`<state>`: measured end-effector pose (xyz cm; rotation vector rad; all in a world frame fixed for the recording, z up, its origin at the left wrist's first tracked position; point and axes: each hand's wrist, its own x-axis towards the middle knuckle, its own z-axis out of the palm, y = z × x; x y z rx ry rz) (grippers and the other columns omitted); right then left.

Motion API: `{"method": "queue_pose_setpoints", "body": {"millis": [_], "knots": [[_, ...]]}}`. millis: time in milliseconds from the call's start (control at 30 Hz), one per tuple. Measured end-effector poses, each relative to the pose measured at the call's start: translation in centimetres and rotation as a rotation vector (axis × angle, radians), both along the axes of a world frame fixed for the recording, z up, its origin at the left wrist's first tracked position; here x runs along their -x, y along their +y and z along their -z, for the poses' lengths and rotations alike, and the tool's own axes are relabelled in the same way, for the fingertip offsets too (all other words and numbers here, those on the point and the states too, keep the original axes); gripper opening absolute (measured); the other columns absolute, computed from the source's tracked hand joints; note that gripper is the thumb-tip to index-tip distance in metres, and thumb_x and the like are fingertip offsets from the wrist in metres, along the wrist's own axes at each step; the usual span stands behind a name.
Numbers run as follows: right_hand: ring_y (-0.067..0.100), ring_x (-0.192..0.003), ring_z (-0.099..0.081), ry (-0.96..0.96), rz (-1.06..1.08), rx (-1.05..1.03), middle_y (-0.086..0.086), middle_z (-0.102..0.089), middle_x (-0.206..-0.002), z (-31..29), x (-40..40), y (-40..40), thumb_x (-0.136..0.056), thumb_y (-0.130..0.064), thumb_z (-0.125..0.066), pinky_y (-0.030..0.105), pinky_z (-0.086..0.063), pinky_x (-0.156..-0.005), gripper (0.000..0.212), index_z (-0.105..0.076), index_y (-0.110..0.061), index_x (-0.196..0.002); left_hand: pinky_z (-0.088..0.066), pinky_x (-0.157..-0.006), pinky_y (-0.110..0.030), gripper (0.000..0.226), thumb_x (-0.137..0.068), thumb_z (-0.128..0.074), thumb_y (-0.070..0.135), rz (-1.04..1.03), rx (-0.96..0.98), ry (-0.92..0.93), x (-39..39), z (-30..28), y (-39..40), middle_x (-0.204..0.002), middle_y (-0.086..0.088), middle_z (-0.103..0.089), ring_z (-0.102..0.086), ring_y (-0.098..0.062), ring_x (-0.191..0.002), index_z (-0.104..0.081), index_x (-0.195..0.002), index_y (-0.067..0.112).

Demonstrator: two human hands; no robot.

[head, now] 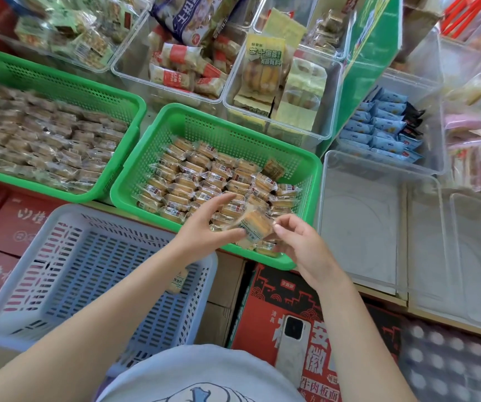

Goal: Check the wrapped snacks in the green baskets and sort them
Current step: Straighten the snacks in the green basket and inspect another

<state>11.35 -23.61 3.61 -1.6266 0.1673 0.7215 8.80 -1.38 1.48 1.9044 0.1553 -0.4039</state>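
Wrapped snack (255, 224) sits pinched between both hands just above the near rim of the right green basket (158, 146), which is full of similar packets. Left hand (207, 224) has its grip clamped on one end, right hand (297, 242) on the other. One packet (178, 281) lies in the grey basket (68, 274) alongside.

Bright, even, soft light fills the scene with only faint shadows. The wide lens bends straight lines toward the edges. The left green basket (59, 91) looks smeared by blur, and clear bins (378, 227) show mild glare.
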Motion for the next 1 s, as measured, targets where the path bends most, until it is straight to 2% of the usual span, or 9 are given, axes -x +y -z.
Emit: {"method": "queue_pose_setpoints", "body": {"millis": [100, 167, 267, 333, 433, 600, 800, 900, 1000], "knots": [[0.018, -0.089, -0.068, 0.040, 0.028, -0.064, 0.006, -0.070, -0.099, -1.0, 0.9, 0.8, -0.105, -0.009, -0.045, 0.030, -0.050, -0.070, 0.012, -0.055, -0.010, -0.099, -0.056, -0.084, -0.020, 0.044, -0.085, -0.080, 0.021, -0.026, 0.219, 0.115, 0.1, -1.6, -0.3, -0.116, 0.016, -0.070, -0.067, -0.004, -0.107, -0.063, -0.120, 0.040], [0.018, -0.091, -0.068, -0.006, 0.050, 0.032, 0.008, -0.069, -0.106, -1.3, 1.1, 1.2, -0.104, -0.015, -0.046, 0.030, -0.051, -0.071, 0.009, -0.054, -0.016, -0.109, -0.060, -0.076, -0.025, 0.037, -0.084, -0.080, 0.013, -0.048, 0.292, 0.163, 0.5, -1.9, -0.6, -0.106, 0.006, -0.074, -0.073, -0.015, -0.096, -0.068, -0.113, 0.032], [0.015, -0.092, -0.067, -0.108, -0.005, 0.092, 0.003, -0.070, -0.104, -1.7, 1.5, 1.6, -0.104, -0.028, -0.051, 0.026, -0.053, -0.073, 0.014, -0.061, -0.027, -0.112, -0.061, -0.078, -0.032, 0.037, -0.084, -0.080, 0.010, -0.020, 0.272, 0.193, 1.4, -2.0, -1.0, -0.106, -0.003, -0.075, -0.074, -0.020, -0.095, -0.070, -0.116, 0.024], [0.009, -0.087, -0.066, -0.207, -0.070, 0.148, -0.003, -0.070, -0.095, -1.7, 1.8, 1.8, -0.100, -0.027, -0.058, 0.026, -0.055, -0.075, 0.009, -0.067, -0.025, -0.103, -0.061, -0.082, -0.033, 0.038, -0.084, -0.081, 0.011, -0.022, 0.266, 0.193, 1.9, -1.9, -1.3, -0.107, -0.004, -0.076, -0.073, -0.024, -0.096, -0.071, -0.120, 0.020], [0.004, -0.078, -0.060, -0.303, -0.096, 0.217, -0.006, -0.066, -0.085, -1.7, 2.0, 2.0, -0.096, -0.020, -0.065, 0.026, -0.053, -0.074, 0.004, -0.066, -0.021, -0.093, -0.060, -0.077, -0.027, 0.038, -0.084, -0.081, 0.012, -0.041, 0.229, 0.169, 2.5, -2.1, -1.6, -0.106, -0.004, -0.076, -0.071, -0.026, -0.096, -0.072, -0.120, 0.018], [0.004, -0.072, -0.052, -0.361, -0.116, 0.269, -0.003, -0.058, -0.083, -2.0, 2.0, 1.9, -0.102, -0.019, -0.056, 0.026, -0.048, -0.068, 0.009, -0.058, -0.015, -0.093, -0.059, -0.073, -0.025, 0.038, -0.086, -0.080, 0.019, -0.036, 0.259, 0.181, 3.0, -2.7, -1.7, -0.106, 0.000, -0.077, -0.074, -0.017, -0.093, -0.071, -0.123, 0.019], [0.005, -0.070, -0.049, -0.515, 0.039, 0.379, -0.002, -0.052, -0.083, -1.7, 2.0, 1.9, -0.106, -0.018, -0.044, 0.035, -0.048, -0.064, 0.013, -0.048, -0.011, -0.095, -0.061, -0.065, -0.029, 0.043, -0.078, -0.076, 0.024, -0.305, 0.617, 0.299, 3.1, -3.4, -1.8, -0.106, -0.014, -0.075, -0.074, -0.022, -0.089, -0.070, -0.118, 0.009], [0.018, -0.078, -0.060, -0.504, 0.111, 0.360, 0.006, -0.060, -0.088, -1.4, 2.2, 2.1, -0.106, -0.019, -0.044, 0.040, -0.052, -0.065, 0.012, -0.049, -0.011, -0.097, -0.062, -0.065, -0.029, 0.047, -0.082, -0.070, 0.025, -0.390, 0.810, 0.356, 3.3, -3.3, -1.9, -0.116, -0.019, -0.072, -0.072, -0.023, -0.088, -0.066, -0.124, 0.005], [0.014, -0.079, -0.069, -0.367, 0.222, 0.239, 0.006, -0.070, -0.092, -1.6, 2.2, 2.2, -0.105, -0.022, -0.050, 0.025, -0.053, -0.056, 0.008, -0.055, -0.017, -0.100, -0.062, -0.065, -0.029, 0.040, -0.085, -0.064, 0.025, -0.432, 0.984, 0.397, 3.6, -3.4, -2.1, -0.114, -0.017, -0.072, -0.073, -0.023, -0.085, -0.067, -0.121, 0.008]]}}
